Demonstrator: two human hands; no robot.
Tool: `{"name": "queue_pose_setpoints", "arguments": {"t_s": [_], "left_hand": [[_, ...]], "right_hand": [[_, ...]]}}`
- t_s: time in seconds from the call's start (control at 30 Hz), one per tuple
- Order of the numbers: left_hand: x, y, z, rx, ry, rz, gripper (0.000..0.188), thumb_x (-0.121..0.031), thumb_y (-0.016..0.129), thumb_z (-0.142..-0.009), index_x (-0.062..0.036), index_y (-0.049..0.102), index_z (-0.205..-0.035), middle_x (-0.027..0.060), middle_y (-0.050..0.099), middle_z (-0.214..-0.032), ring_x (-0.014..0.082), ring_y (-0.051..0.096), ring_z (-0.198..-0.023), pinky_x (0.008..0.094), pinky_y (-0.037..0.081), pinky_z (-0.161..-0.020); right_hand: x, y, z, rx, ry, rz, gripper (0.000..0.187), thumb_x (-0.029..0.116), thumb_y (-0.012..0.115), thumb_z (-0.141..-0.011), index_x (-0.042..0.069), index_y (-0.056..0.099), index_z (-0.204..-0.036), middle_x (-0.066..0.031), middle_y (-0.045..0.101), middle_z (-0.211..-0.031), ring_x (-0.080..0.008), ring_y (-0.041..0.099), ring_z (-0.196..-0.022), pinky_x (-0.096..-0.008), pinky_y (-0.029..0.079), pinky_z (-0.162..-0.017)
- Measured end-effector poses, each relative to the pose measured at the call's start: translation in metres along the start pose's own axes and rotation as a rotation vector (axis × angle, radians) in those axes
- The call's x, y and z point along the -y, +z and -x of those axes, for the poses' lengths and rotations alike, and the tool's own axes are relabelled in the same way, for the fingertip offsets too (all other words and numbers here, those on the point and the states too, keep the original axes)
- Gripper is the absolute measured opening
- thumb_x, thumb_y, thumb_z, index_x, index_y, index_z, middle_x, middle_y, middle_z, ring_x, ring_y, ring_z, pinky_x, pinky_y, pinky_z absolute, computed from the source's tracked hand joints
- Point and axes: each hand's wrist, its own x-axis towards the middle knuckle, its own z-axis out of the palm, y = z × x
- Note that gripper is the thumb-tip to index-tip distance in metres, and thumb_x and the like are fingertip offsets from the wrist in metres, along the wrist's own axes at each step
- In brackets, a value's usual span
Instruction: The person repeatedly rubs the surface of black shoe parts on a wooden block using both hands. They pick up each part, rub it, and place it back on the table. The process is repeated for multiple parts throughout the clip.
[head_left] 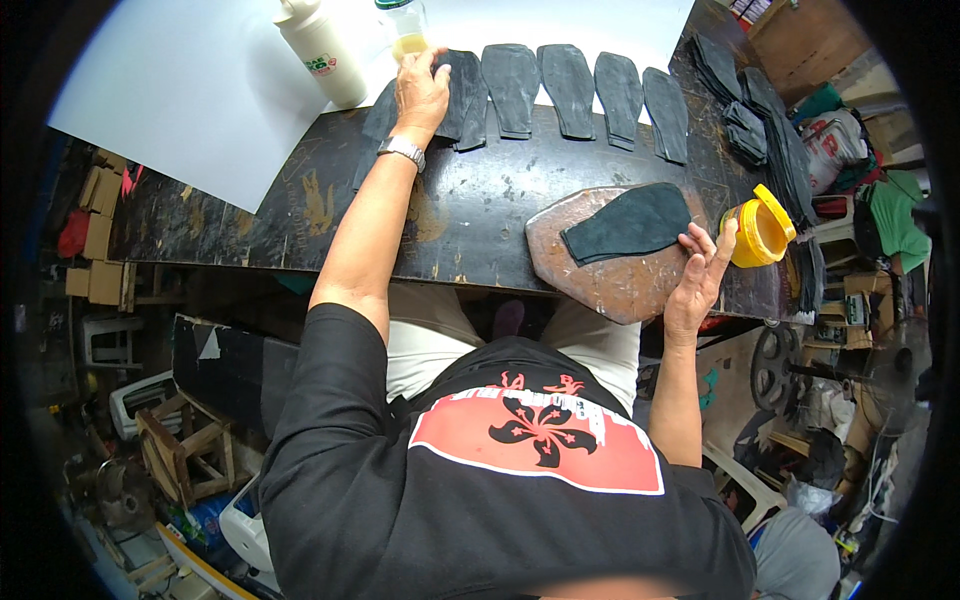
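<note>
My left hand (420,92) reaches to the far side of the table, onto the left end of a row of dark, tapered leather-like pieces (510,90). Its fingers are apart, near the bottom of a clear jar with pale yellow contents (410,44). Another such dark piece (630,222) lies flat on a worn, brown, many-sided board (620,290) at the near edge. Beside that board's right side, my right hand (703,275) is raised with fingers stretched out. Its fingertips come close to an opened yellow tub (756,232) with its lid tilted up.
A cream bottle (322,55) stands at the far left on a large white sheet (200,100). More dark pieces are stacked (775,140) at the table's right. The scratched dark table (290,215) ends close to my body. A wooden stool (185,445) stands at lower left.
</note>
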Motion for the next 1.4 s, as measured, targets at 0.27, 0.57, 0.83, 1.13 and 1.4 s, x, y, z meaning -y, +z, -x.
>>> {"name": "queue_pose_setpoints", "arguments": {"t_s": [0.27,0.57,0.83,1.13,1.4], "left_hand": [[-0.016,-0.014,-0.002,0.102,-0.237,0.011,0.039,-0.042,0.061,-0.098,-0.0128,0.068,-0.122,0.0172,0.065,-0.120,0.0366,0.063,-0.109,0.0461,0.051,-0.092],[-0.047,-0.056,0.036,0.272,-0.217,-0.155,0.068,-0.056,0.055,-0.099,-0.0091,0.049,-0.147,0.0240,0.061,-0.131,0.0384,0.061,-0.119,0.0476,0.049,-0.100],[-0.064,-0.060,0.055,0.281,-0.225,0.015,0.068,-0.054,0.060,-0.097,-0.0082,0.050,-0.147,0.0223,0.061,-0.126,0.0285,0.068,-0.099,0.0432,0.054,-0.091],[-0.063,-0.061,0.061,0.218,-0.095,-0.120,0.057,-0.042,0.071,-0.092,-0.0107,0.058,-0.138,0.0153,0.062,-0.125,0.0286,0.067,-0.104,0.0415,0.055,-0.091],[-0.105,-0.062,0.076,0.389,0.364,0.129,0.047,-0.030,0.080,-0.084,-0.0110,0.066,-0.125,0.0151,0.065,-0.121,0.0340,0.060,-0.116,0.0420,0.048,-0.102]], "right_hand": [[0.002,0.001,0.000,-0.004,0.023,0.050,0.071,0.042,0.055,-0.105,0.016,0.021,-0.163,-0.0135,0.058,-0.130,-0.0197,0.059,-0.110,-0.0345,0.046,-0.103],[0.004,0.001,-0.001,-0.001,0.015,0.089,0.072,0.039,0.054,-0.106,0.014,0.018,-0.163,-0.0157,0.058,-0.131,-0.0210,0.059,-0.110,-0.0354,0.046,-0.103],[0.004,0.002,0.000,-0.002,0.002,0.093,0.070,0.038,0.054,-0.106,0.013,0.020,-0.162,-0.0163,0.059,-0.129,-0.0220,0.060,-0.110,-0.0357,0.046,-0.102],[0.003,0.001,0.001,0.005,0.010,0.108,0.068,0.037,0.052,-0.107,0.015,0.020,-0.163,-0.0160,0.059,-0.130,-0.0220,0.061,-0.112,-0.0368,0.044,-0.106],[-0.005,0.003,0.000,-0.057,-0.058,0.047,0.065,0.030,0.058,-0.105,0.007,0.030,-0.159,-0.0144,0.052,-0.140,-0.0211,0.059,-0.113,-0.0352,0.047,-0.102]]}}
